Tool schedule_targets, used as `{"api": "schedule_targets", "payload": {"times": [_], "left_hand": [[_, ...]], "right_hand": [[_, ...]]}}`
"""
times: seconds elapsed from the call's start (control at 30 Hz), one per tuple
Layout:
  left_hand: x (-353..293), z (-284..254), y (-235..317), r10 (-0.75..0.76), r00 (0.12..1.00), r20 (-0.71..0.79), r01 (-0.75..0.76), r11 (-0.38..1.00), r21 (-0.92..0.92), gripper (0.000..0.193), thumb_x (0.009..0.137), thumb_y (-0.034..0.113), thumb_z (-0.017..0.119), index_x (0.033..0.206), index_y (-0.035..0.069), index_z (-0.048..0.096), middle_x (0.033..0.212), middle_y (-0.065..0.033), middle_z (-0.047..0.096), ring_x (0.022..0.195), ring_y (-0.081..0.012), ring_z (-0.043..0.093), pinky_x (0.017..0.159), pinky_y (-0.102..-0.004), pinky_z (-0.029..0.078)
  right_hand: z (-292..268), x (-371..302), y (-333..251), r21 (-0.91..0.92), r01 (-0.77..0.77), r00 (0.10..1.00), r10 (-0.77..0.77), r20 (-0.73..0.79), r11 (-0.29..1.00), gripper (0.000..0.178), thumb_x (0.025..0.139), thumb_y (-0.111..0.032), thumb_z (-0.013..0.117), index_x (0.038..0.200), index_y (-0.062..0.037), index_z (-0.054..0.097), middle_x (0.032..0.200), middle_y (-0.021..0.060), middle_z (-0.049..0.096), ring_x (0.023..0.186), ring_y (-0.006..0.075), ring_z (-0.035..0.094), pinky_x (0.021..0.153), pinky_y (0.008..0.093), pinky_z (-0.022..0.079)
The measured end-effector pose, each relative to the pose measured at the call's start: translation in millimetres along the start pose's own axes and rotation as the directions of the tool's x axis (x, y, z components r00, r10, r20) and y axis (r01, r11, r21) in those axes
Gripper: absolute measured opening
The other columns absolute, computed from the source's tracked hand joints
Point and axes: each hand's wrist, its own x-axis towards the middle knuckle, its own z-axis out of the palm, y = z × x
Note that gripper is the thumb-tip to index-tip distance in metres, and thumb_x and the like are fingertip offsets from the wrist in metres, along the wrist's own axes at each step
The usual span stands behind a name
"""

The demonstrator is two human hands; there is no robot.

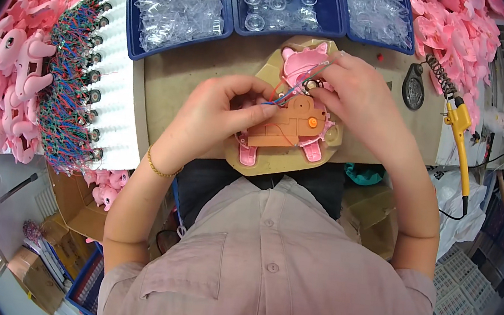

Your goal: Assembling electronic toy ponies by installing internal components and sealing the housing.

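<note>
- Head view: the left hand point(224, 105) has its grip pinched on thin coloured wires point(289, 93) above an orange housing point(278, 125).
- The right hand point(360, 95) curls its fingers around a small round part point(310, 85) beside the wires; whether that grip is pressed together, I cannot tell.
- The housing lies in a pink toy shell point(304, 65), seated in a tan holder point(264, 164) at the near edge of the bench point(193, 68).
- Blue bins point(231, 0) of clear plastic pieces stand beyond; a yellow-handled tool point(464, 142) hangs at right.
</note>
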Motion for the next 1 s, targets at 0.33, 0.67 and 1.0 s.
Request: {"api": "schedule_targets", "payload": {"times": [0.33,0.67,1.0], "left_hand": [[2,5,-6,0.021,0.998,-0.058,-0.023,0.999,-0.041,0.021,0.085,0.016,0.066,0.096,-0.002,0.064,0.074,-0.0005,0.062,0.065,-0.0043,0.054,0.058,-0.0207,0.045],[1,1,-4,-0.03,0.998,-0.046,0.024,0.992,-0.123,0.023,0.087,0.016,0.063,0.099,-0.003,0.063,0.08,-0.0013,0.063,0.069,-0.0045,0.055,0.061,-0.0208,0.046],[3,1,-5,-0.084,0.996,-0.02,0.08,0.984,-0.157,0.022,0.086,0.016,0.064,0.098,-0.003,0.063,0.078,-0.0007,0.063,0.068,-0.0031,0.053,0.06,-0.0194,0.044]], "right_hand": [[-9,12,11,-0.132,0.219,0.972,-0.204,0.12,0.967,0.018,0.074,-0.01,0.066,0.09,-0.0032,0.062,0.084,0.0095,0.058,0.085,0.0286,0.056,0.075,0.0384,0.046],[-4,16,11,0.015,0.088,0.977,-0.089,0.195,0.996,0.016,0.074,-0.007,0.066,0.088,-0.0019,0.06,0.082,0.0101,0.057,0.082,0.0293,0.057,0.072,0.0385,0.047],[-12,26,-2,-0.081,-0.008,0.932,0.037,0.361,0.997,0.014,0.072,-0.005,0.064,0.084,-0.0022,0.058,0.079,0.0101,0.056,0.079,0.0285,0.058,0.069,0.0373,0.046]]}}
